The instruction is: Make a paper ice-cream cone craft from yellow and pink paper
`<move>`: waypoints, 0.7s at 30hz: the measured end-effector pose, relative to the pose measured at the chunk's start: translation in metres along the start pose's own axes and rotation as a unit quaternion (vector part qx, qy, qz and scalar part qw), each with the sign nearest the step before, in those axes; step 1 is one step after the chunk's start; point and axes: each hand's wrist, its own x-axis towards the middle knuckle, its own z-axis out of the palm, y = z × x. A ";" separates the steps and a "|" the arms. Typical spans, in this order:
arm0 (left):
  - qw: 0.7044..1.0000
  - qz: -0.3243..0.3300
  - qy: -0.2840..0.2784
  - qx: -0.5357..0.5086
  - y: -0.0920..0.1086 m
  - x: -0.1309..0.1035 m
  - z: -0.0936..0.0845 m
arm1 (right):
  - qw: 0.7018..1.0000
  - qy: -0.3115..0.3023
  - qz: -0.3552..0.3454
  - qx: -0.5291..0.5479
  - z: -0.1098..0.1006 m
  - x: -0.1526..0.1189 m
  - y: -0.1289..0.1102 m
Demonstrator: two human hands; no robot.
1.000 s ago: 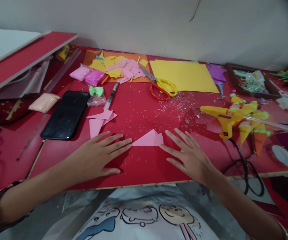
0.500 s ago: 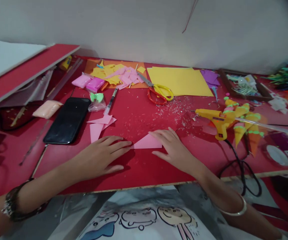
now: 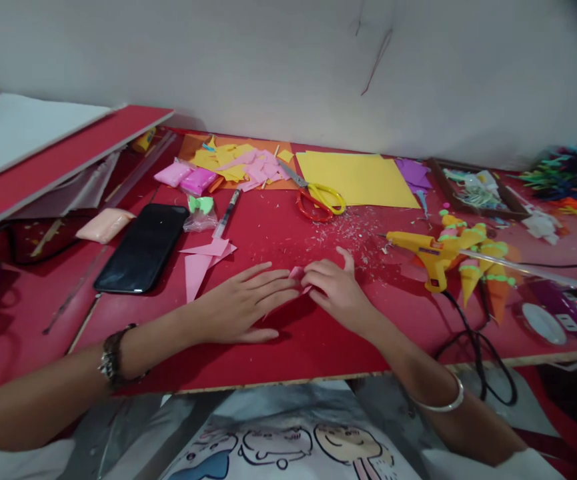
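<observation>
My left hand (image 3: 241,305) lies flat on the red table with its fingers stretched out, covering most of a folded piece of pink paper (image 3: 295,273). Only a small part of that paper shows between the two hands. The fingers of my right hand (image 3: 335,290) are curled and pinch the paper's right end, with the index finger raised. Left of my left hand lie more pink paper pieces (image 3: 199,270), some overlapping, below a pen (image 3: 227,212).
A black phone (image 3: 142,248) lies at left. Behind are scissors (image 3: 318,197), yellow sheets (image 3: 355,177) and pink paper scraps (image 3: 261,167). At right, a yellow glue gun (image 3: 431,253) rests beside paper cones (image 3: 471,277), its black cable (image 3: 475,343) looping over the table edge.
My left hand has slid right over the pink paper, hiding most of it. My right hand has curled its fingers onto the paper's right end. The view has shifted slightly.
</observation>
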 end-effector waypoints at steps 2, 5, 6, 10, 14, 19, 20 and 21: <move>1.000 0.001 0.001 -0.002 -0.003 0.001 0.005 | 1.000 -0.003 -0.013 0.015 0.001 0.002 0.005; 1.000 0.003 -0.019 -0.013 -0.007 0.001 0.010 | 0.999 -0.007 -0.028 0.028 0.002 -0.001 0.011; 0.999 0.011 -0.029 -0.018 -0.008 0.001 0.009 | 0.999 -0.008 -0.029 0.027 0.002 -0.003 0.012; 0.997 0.042 -0.057 -0.035 -0.009 0.002 0.006 | 1.000 -0.019 0.008 0.023 -0.010 -0.019 0.020; 0.997 0.023 -0.063 -0.036 -0.009 0.005 0.006 | 0.990 -0.091 0.087 0.055 -0.047 -0.050 0.038; 0.999 -0.020 -0.042 -0.022 -0.011 0.007 0.010 | 0.932 -0.112 0.343 -0.028 -0.089 -0.095 0.068; 0.999 -0.019 -0.038 -0.023 -0.011 0.007 0.011 | 0.909 -0.065 0.406 -0.073 -0.090 -0.101 0.075; 0.999 -0.015 -0.035 -0.025 -0.011 0.007 0.011 | 0.888 -0.013 0.443 -0.127 -0.089 -0.105 0.082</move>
